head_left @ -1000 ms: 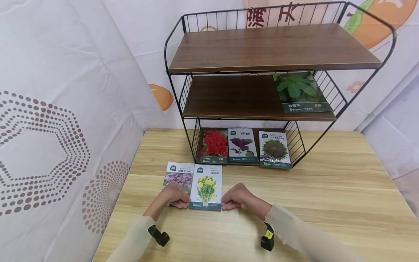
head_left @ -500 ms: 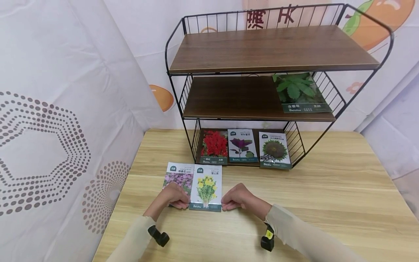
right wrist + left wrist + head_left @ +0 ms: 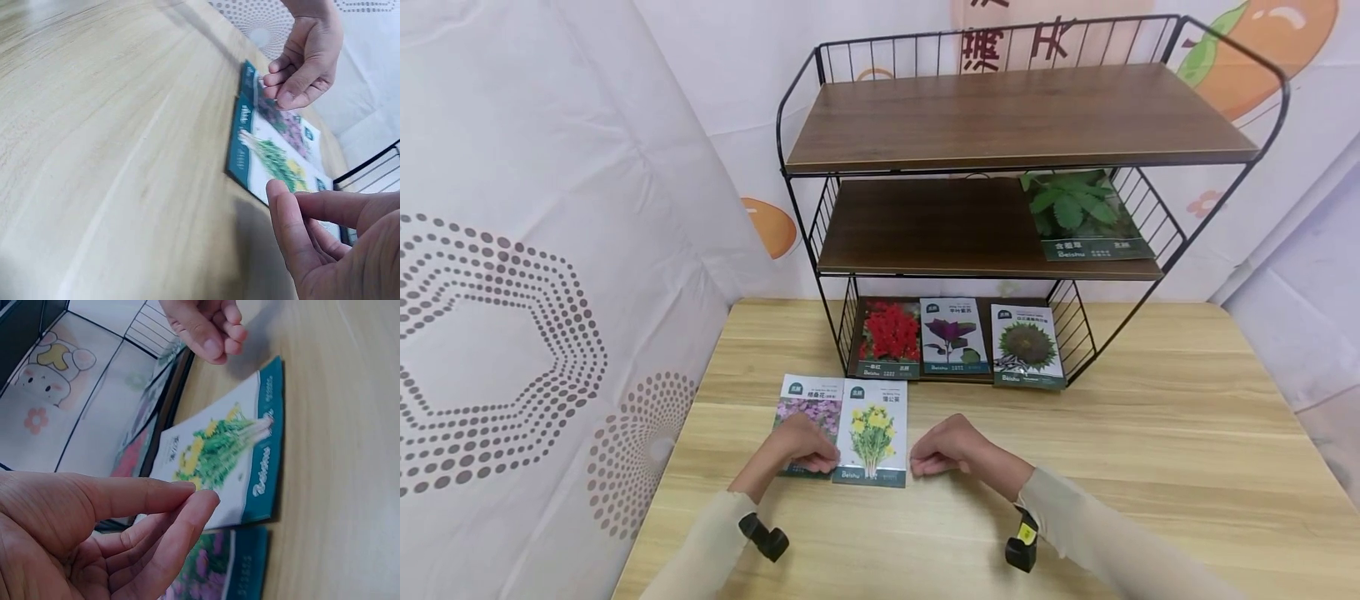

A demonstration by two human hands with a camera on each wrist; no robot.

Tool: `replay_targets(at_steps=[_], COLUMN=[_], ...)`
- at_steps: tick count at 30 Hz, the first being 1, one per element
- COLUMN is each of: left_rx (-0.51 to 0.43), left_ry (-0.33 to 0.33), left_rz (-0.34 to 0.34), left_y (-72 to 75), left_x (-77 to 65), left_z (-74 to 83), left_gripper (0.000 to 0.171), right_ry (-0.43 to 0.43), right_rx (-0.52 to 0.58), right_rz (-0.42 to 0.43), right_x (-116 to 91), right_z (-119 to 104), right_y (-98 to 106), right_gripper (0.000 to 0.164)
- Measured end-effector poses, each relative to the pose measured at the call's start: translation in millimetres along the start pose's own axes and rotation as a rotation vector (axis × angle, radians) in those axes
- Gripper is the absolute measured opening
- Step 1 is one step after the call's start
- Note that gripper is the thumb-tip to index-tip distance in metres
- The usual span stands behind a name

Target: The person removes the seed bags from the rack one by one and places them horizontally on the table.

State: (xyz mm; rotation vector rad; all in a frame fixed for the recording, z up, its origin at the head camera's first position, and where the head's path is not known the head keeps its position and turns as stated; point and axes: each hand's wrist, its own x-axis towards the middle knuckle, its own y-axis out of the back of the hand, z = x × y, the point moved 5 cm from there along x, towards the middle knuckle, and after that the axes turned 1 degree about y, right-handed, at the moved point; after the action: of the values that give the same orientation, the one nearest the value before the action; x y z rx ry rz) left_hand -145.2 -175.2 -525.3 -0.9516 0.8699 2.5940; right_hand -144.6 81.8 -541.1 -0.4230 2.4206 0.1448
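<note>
A seed packet with yellow flowers [image 3: 871, 432] lies flat on the table between my hands. Beside it on the left, a purple-flower seed packet [image 3: 808, 410] lies partly hidden behind my left hand [image 3: 801, 443]. In the left wrist view, that hand's thumb and forefinger tips come together with nothing between them, over the packets. My right hand [image 3: 947, 446] is just off the yellow-flower packet's lower right edge, a narrow strip of table showing between. Its fingers [image 3: 290, 215] are loosely bent and hold nothing.
A black wire rack [image 3: 1022, 157] with brown shelves stands behind the packets. Its bottom shelf bears a red-flower packet [image 3: 889, 337], a purple-leaf packet [image 3: 953, 335] and a sunflower packet [image 3: 1027, 346]. A green-leaf packet [image 3: 1084, 215] lies at the right of the middle shelf.
My right hand has come away from the yellow-flower packet's edge, slightly to the right. My left hand has lifted a little off its left edge. The packets stay where they were on the table.
</note>
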Motion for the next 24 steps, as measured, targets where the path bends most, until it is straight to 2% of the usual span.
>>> replay_targets(at_steps=[4,8,13,19,24], left_rx=[0.008,-0.040,-0.103,-0.182,-0.256], left_ry=[-0.020,-0.057,-0.120,-0.207,-0.262], left_rz=[-0.023,-0.071,-0.118,-0.171,-0.211], left_y=[-1.5,-4.5,-10.2,-20.0,-26.7], left_x=[-1.7,-2.2,-1.2,-4.1,-11.1], left_z=[10.8,22.1,40.7,72.7,106.4], left_gripper=[0.005,0.004,0.006,0.014,0.017], right_ry=[0.026,0.058,0.111,0.193,0.249], right_rx=[0.004,0.010,0.049,0.022,0.009], right_rz=[-0.018,-0.049,-0.033,-0.040,-0.017], right_x=[-7,-15,-32,-61,-85], right_z=[-15,-32,-54,-81,-102], right_y=[13,32,61,93,116], right_gripper=[0.019,0.029,0.030,0.023,0.022])
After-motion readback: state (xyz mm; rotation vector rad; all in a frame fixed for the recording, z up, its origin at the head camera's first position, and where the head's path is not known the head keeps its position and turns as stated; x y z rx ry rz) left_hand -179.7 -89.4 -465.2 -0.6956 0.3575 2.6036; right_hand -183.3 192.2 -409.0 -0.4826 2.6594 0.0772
